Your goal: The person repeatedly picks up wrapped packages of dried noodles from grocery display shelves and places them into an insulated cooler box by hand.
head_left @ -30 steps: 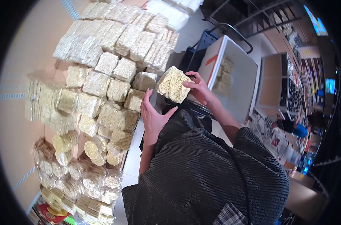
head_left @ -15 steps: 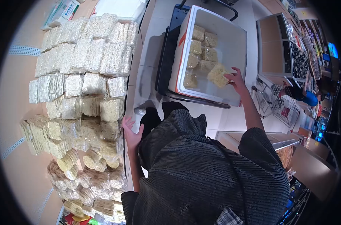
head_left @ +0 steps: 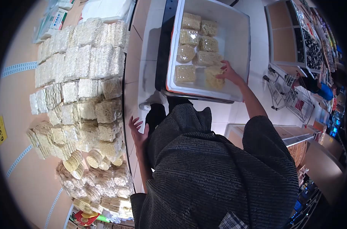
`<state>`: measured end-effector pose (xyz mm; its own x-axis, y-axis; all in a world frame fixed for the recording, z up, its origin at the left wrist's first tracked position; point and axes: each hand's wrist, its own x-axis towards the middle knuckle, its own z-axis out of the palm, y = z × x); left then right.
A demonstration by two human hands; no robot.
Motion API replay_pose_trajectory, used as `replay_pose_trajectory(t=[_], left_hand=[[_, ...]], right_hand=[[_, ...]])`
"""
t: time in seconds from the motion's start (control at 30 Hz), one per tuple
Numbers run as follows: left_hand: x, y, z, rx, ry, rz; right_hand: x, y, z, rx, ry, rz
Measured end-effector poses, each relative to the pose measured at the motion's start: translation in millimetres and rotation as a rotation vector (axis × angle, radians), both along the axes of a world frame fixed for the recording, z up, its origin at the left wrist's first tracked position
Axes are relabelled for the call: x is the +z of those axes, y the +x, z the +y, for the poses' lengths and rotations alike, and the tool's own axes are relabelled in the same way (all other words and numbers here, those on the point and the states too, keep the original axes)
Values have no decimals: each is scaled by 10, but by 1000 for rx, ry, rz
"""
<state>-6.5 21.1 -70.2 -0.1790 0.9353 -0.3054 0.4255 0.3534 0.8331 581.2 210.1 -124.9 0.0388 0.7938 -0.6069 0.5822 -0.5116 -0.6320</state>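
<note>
My right hand (head_left: 230, 73) reaches into a white foam box (head_left: 234, 42), its fingers at the right edge of a clear-wrapped pack of dried noodles (head_left: 214, 78). That pack is slightly blurred and low in the box. Beside it in the box lie several more noodle packs, including a round one (head_left: 186, 54) and a square one (head_left: 185, 73). My left hand (head_left: 139, 133) hangs beside the display edge with its fingers apart, holding nothing. Nearest to it are stacked noodle packs (head_left: 106, 131) on the display.
Rows of wrapped noodle packs (head_left: 101, 63) cover the display at the left, with a yellow price tag (head_left: 1, 130). Under the box is a dark cart (head_left: 166, 49). To the right stand a shopping cart (head_left: 295, 101) and a person in blue (head_left: 325, 91).
My right hand has moved down and left with the noodle pack, lowering it into the box's near part. The view has shifted, so the box appears nearer. My left hand stays open.
</note>
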Motion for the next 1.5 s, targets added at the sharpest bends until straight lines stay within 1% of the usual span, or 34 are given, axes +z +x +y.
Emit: replay_pose_trajectory(t=[0.1,0.2,0.27,0.3,0.4,0.47,0.7,0.8,0.83,0.9,1.0,1.1,1.2,1.3,1.4,1.5], left_hand=[[-5,45,-17,32,-18,-41],[8,88,-46,56,-39,-70],[-29,85,-79,59,-44,-76],[-37,84,-84,62,-45,-78],[-30,76,-125,89,-63,-110],[-1,77,-142,83,-78,-105],[95,61,-192,50,-112,-88],[79,90,-152,22,-123,-90],[73,106,-135,6,-129,-89],[69,134,-98,-20,-137,-84],[70,164,-60,-72,-152,-77],[66,193,-91,-71,-185,-79],[57,179,-168,-63,-192,-102],[5,177,-231,-84,-224,-110],[17,213,-246,-101,-270,-119],[-27,251,-232,-128,-289,-152]], right_hand=[[-158,-3,-41,-232,-63,149],[-383,27,-84,-373,-127,287],[-582,40,-110,-419,-163,361],[-581,-5,-104,-440,-181,399],[-572,-168,-117,-481,-156,397],[-802,-118,-131,-499,-138,364],[-875,-103,-253,-466,-11,244],[-871,-60,-301,-461,-104,366],[-909,-46,-303,-494,-132,377],[-1091,-14,-276,-554,-188,403],[-1317,21,-212,-546,-264,522],[-1418,-44,-153,-619,-244,486],[-1405,-7,-100,-548,-282,598],[-1506,34,-57,-518,-271,584],[-1494,54,-42,-465,-305,613],[-1662,83,-59,-491,-319,651]])
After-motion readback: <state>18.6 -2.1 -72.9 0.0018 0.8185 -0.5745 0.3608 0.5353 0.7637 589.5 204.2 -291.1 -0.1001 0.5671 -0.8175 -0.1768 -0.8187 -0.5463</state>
